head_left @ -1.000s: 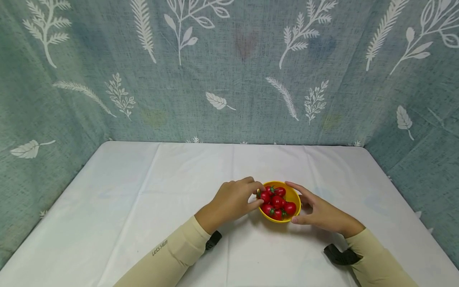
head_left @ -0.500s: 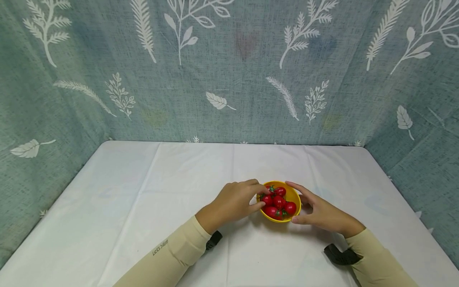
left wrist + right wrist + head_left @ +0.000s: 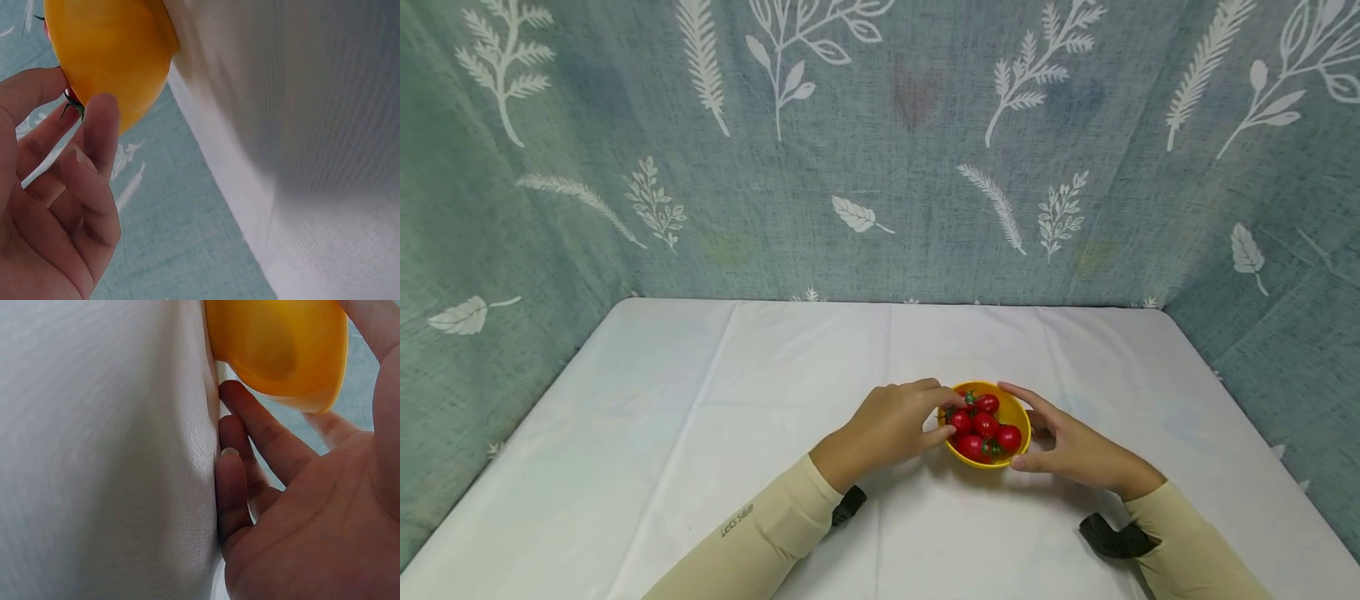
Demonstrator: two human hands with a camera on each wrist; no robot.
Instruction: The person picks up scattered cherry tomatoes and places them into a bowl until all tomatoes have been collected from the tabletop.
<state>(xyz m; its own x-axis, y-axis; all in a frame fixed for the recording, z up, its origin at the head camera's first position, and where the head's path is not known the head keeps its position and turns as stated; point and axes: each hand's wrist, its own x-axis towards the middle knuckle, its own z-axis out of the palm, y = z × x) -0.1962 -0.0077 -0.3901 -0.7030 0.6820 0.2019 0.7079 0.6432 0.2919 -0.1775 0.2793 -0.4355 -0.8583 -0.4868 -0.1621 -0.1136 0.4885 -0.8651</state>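
Observation:
In the head view, a yellow bowl (image 3: 1019, 408) of several red cherry tomatoes (image 3: 985, 426) with green stalks stands right of the middle of the white table. My left hand (image 3: 891, 422) reaches over the bowl's left rim, its thumb and index finger around a cherry tomato (image 3: 959, 422). The left wrist view shows a green stalk (image 3: 74, 103) at the rim between the fingers, the tomato itself mostly hidden. On the right side my right hand (image 3: 1071, 442) holds the bowl, thumb at the near rim and index finger at the far rim. Its other fingers rest low by the cloth.
White cloth covers the table (image 3: 775, 350). A green-blue curtain (image 3: 880, 167) with white leaf prints stands behind it and along both sides. Dark wrist mounts (image 3: 1116, 537) hang under the pale sleeves (image 3: 775, 525).
The left hand's index finger and thumb have moved slightly right, further over the bowl. The tomatoes beside them have shifted a little to the right. The right hand stays in place.

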